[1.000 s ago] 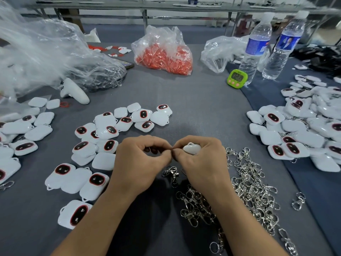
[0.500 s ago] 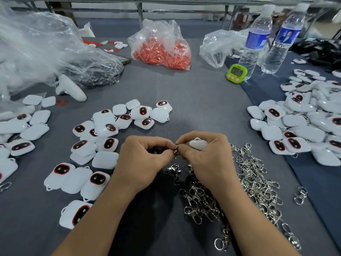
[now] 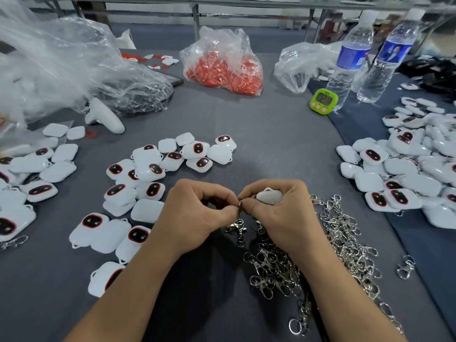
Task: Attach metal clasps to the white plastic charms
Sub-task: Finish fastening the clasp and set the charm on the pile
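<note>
Grip | left hand [image 3: 197, 213] pinches clasp [image 3: 239, 206]; right hand [image 3: 278, 215] curls round charm [image 3: 269, 196] | risk: clasp slips from pinch; drops among loose clasps [image 3: 345, 238]

Your right hand [image 3: 283, 218] covered most of the white charm [image 3: 270, 196] it gripped; only a rounded part showed between your fingers [image 3: 293, 191]. Where thumbs and forefingers met, the ring of the clasp [image 3: 238, 224] pinched by your left hand [image 3: 195, 215] was too small to tell whether it sat through the charm's loop. Below your fingers, your right wrist hid part of the clasp pile [image 3: 345, 233]. Far left of your fingers, the clear bag [image 3: 74, 58] ran off the edge, its contents blurred. Far right, the charm heap [image 3: 419, 166] was cut by the edge. Beyond your fingers, the digits on the green timer [image 3: 323, 101] were too small to read.
</note>
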The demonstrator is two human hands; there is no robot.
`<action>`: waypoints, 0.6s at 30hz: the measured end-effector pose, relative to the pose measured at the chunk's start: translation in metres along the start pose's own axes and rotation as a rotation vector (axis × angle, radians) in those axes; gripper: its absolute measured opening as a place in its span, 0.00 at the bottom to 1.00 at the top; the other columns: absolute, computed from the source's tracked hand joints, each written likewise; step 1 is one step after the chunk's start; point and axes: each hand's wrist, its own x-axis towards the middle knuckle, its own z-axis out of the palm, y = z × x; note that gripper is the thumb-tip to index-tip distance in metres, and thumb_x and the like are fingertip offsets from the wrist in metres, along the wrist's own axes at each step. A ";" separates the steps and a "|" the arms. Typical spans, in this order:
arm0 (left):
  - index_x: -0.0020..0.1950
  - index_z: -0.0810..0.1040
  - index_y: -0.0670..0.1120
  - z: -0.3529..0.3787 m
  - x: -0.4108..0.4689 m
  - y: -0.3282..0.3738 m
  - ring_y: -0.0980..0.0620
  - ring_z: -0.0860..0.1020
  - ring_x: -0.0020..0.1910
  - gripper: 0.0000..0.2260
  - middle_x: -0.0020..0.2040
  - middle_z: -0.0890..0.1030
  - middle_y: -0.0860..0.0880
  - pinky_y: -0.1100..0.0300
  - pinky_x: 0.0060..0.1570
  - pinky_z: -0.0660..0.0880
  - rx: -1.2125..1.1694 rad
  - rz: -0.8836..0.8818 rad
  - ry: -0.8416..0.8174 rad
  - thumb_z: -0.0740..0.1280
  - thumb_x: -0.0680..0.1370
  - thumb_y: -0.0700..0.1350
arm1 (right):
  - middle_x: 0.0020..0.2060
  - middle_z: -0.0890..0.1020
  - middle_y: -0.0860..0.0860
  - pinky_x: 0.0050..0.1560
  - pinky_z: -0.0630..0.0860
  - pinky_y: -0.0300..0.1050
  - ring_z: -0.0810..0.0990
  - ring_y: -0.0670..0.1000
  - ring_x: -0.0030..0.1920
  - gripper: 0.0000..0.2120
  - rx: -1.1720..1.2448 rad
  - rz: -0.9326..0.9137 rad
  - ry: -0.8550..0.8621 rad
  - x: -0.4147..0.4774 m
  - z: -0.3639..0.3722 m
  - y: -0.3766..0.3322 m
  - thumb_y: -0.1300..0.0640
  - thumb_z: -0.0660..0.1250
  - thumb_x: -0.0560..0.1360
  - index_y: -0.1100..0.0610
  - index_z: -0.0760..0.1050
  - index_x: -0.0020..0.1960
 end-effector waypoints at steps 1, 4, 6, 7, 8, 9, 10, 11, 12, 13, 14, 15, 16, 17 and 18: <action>0.39 0.87 0.56 0.000 0.000 0.000 0.56 0.73 0.28 0.06 0.31 0.83 0.51 0.61 0.30 0.71 -0.006 -0.003 0.005 0.73 0.64 0.51 | 0.29 0.82 0.47 0.31 0.72 0.37 0.76 0.43 0.29 0.08 0.003 -0.002 -0.001 0.000 0.000 0.000 0.62 0.76 0.70 0.48 0.85 0.38; 0.39 0.87 0.55 0.000 -0.001 0.001 0.56 0.72 0.27 0.05 0.30 0.82 0.51 0.60 0.30 0.70 -0.024 0.000 0.020 0.73 0.65 0.49 | 0.29 0.82 0.45 0.30 0.71 0.34 0.76 0.42 0.29 0.09 0.009 -0.019 0.000 0.000 0.001 -0.001 0.62 0.77 0.71 0.48 0.85 0.38; 0.38 0.86 0.54 0.001 -0.002 0.002 0.57 0.70 0.26 0.05 0.28 0.81 0.52 0.64 0.29 0.68 -0.028 0.011 0.036 0.72 0.65 0.47 | 0.29 0.82 0.45 0.30 0.72 0.35 0.76 0.41 0.28 0.09 0.016 -0.028 0.002 -0.001 0.002 -0.002 0.62 0.76 0.71 0.48 0.85 0.38; 0.38 0.86 0.53 0.002 -0.003 0.003 0.58 0.70 0.26 0.04 0.28 0.80 0.54 0.65 0.28 0.67 -0.023 0.019 0.049 0.72 0.65 0.46 | 0.29 0.82 0.45 0.30 0.72 0.35 0.76 0.42 0.28 0.09 0.018 -0.030 0.008 -0.001 0.003 -0.002 0.62 0.76 0.71 0.48 0.85 0.38; 0.38 0.86 0.53 0.003 -0.003 0.005 0.59 0.70 0.26 0.04 0.27 0.80 0.55 0.66 0.28 0.67 -0.019 0.023 0.079 0.72 0.66 0.46 | 0.29 0.82 0.45 0.30 0.72 0.35 0.76 0.42 0.28 0.09 0.018 -0.031 0.022 -0.001 0.003 -0.001 0.62 0.76 0.71 0.47 0.85 0.39; 0.37 0.86 0.54 0.004 -0.002 0.005 0.60 0.71 0.26 0.04 0.28 0.81 0.55 0.67 0.28 0.68 -0.019 0.015 0.141 0.72 0.65 0.46 | 0.28 0.81 0.45 0.29 0.71 0.36 0.74 0.43 0.27 0.10 0.013 -0.029 0.041 -0.002 0.003 -0.001 0.62 0.75 0.71 0.47 0.85 0.41; 0.36 0.86 0.55 0.003 -0.001 0.006 0.61 0.73 0.26 0.04 0.29 0.82 0.56 0.68 0.28 0.69 -0.017 -0.004 0.235 0.73 0.65 0.46 | 0.27 0.80 0.45 0.28 0.70 0.36 0.73 0.43 0.26 0.11 0.000 -0.028 0.059 -0.002 0.003 0.000 0.62 0.74 0.72 0.45 0.85 0.43; 0.35 0.85 0.56 0.000 0.000 0.005 0.63 0.74 0.26 0.04 0.29 0.82 0.57 0.71 0.29 0.69 0.014 -0.024 0.349 0.73 0.64 0.47 | 0.27 0.78 0.44 0.28 0.70 0.36 0.71 0.43 0.26 0.13 -0.025 -0.033 0.075 -0.001 0.003 0.000 0.63 0.73 0.72 0.44 0.85 0.45; 0.34 0.85 0.56 -0.004 0.001 0.005 0.63 0.75 0.26 0.03 0.29 0.81 0.59 0.73 0.29 0.68 0.087 -0.031 0.460 0.73 0.64 0.48 | 0.27 0.78 0.43 0.28 0.69 0.35 0.71 0.42 0.26 0.14 -0.061 -0.051 0.083 -0.001 0.004 0.000 0.63 0.71 0.73 0.43 0.84 0.46; 0.34 0.84 0.56 -0.008 0.001 0.004 0.62 0.76 0.27 0.02 0.29 0.81 0.61 0.74 0.29 0.68 0.193 -0.021 0.546 0.72 0.65 0.49 | 0.30 0.80 0.41 0.30 0.69 0.32 0.73 0.41 0.27 0.15 -0.104 -0.082 0.078 -0.002 0.005 0.000 0.64 0.70 0.73 0.43 0.84 0.46; 0.34 0.83 0.56 -0.012 0.001 0.004 0.61 0.78 0.29 0.02 0.30 0.80 0.61 0.71 0.30 0.70 0.306 -0.004 0.599 0.72 0.66 0.49 | 0.34 0.82 0.41 0.33 0.68 0.29 0.76 0.41 0.31 0.16 -0.160 -0.120 0.056 -0.003 0.008 -0.001 0.65 0.69 0.74 0.44 0.85 0.47; 0.35 0.83 0.55 -0.015 0.000 0.003 0.58 0.78 0.31 0.02 0.30 0.80 0.60 0.65 0.32 0.73 0.407 0.010 0.622 0.72 0.67 0.49 | 0.40 0.84 0.40 0.38 0.69 0.28 0.78 0.40 0.36 0.17 -0.228 -0.162 0.013 -0.004 0.012 -0.003 0.66 0.68 0.75 0.44 0.85 0.48; 0.35 0.82 0.54 -0.016 0.000 0.002 0.55 0.78 0.31 0.02 0.29 0.80 0.57 0.59 0.33 0.75 0.497 0.020 0.622 0.72 0.68 0.48 | 0.46 0.84 0.40 0.44 0.70 0.27 0.80 0.39 0.44 0.18 -0.312 -0.210 -0.044 -0.006 0.017 -0.005 0.66 0.67 0.75 0.44 0.86 0.49; 0.35 0.82 0.52 -0.015 -0.001 0.001 0.53 0.77 0.31 0.03 0.28 0.79 0.55 0.56 0.34 0.75 0.574 0.028 0.607 0.72 0.69 0.48 | 0.50 0.85 0.40 0.51 0.67 0.24 0.79 0.39 0.52 0.19 -0.402 -0.270 -0.106 -0.008 0.021 -0.008 0.66 0.66 0.74 0.45 0.86 0.51; 0.35 0.82 0.51 -0.013 -0.001 0.001 0.50 0.77 0.32 0.03 0.28 0.79 0.54 0.54 0.35 0.75 0.634 0.029 0.588 0.72 0.69 0.47 | 0.53 0.85 0.40 0.56 0.64 0.22 0.77 0.39 0.57 0.20 -0.476 -0.325 -0.172 -0.009 0.024 -0.010 0.67 0.66 0.73 0.46 0.86 0.53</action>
